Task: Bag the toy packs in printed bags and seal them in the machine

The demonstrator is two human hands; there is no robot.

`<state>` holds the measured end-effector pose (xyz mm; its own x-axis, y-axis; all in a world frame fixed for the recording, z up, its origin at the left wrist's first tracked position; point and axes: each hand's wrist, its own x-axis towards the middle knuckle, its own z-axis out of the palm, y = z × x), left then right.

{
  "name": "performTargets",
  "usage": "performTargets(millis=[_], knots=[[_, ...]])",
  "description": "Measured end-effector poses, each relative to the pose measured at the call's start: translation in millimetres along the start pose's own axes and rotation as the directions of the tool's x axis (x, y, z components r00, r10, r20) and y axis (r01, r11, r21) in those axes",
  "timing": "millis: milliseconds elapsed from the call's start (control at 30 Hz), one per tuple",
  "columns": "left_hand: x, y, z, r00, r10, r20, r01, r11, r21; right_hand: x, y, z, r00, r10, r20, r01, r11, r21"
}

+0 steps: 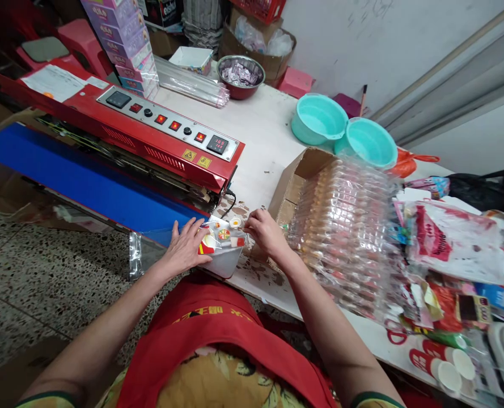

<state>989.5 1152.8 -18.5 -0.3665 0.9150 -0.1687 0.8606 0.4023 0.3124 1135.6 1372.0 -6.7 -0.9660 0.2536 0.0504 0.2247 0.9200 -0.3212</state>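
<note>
A clear plastic bag (144, 255) with small colourful pieces (224, 234) in it, one like a fried egg, lies over a whitish translucent tub (226, 263) at the table's front edge. My left hand (181, 246) rests on the bag with its fingers stretched out, beside the end of the blue conveyor belt. At the bag's right end, the fingers of my right hand (265, 231) are pinched together on its edge. How much of the edge they grip is hidden by the hand itself.
A red band sealing machine (170, 141) with a blue belt (85, 175) stands at the left. To the right, a cardboard box (288, 184) is beside many filled clear packs (345, 226). Turquoise basins (320, 116) and a metal bowl (241, 76) are farther back.
</note>
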Motion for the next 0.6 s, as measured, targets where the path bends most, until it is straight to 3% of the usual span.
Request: performTargets(millis=[167, 333, 400, 467, 533, 600], knots=[[1, 3, -1.5, 1.0, -0.001, 0.007, 0.001, 1.0, -0.003, 0, 3, -6, 0.988, -0.039, 0.15, 0.078, 0.963, -0.259], [1, 3, -1.5, 1.0, -0.004, 0.028, 0.004, 1.0, 0.005, 6, -7, -5, 0.978, -0.059, 0.2, 0.113, 0.955, -0.273], [1, 1, -3.5, 0.999, -0.007, 0.04, 0.008, 1.0, -0.011, 2, -5, -2, 0.989, -0.035, 0.147, 0.058, 0.986, -0.157], [3, -2, -8.3, 0.998, 0.004, 0.057, -0.001, 0.999, -0.047, -7, -2, 5, 0.997, 0.079, 0.019, -0.08, 0.995, 0.057], [8, -6, -15.7, 0.995, 0.058, 0.08, -0.053, 0.996, -0.067, -21, -3, 17, 0.955, 0.285, -0.079, -0.251, 0.922, 0.295], [19, -9, -24.5, 0.981, 0.141, 0.133, -0.133, 0.989, -0.064, -34, -8, 32, 0.887, 0.457, -0.06, -0.382, 0.802, 0.458]])
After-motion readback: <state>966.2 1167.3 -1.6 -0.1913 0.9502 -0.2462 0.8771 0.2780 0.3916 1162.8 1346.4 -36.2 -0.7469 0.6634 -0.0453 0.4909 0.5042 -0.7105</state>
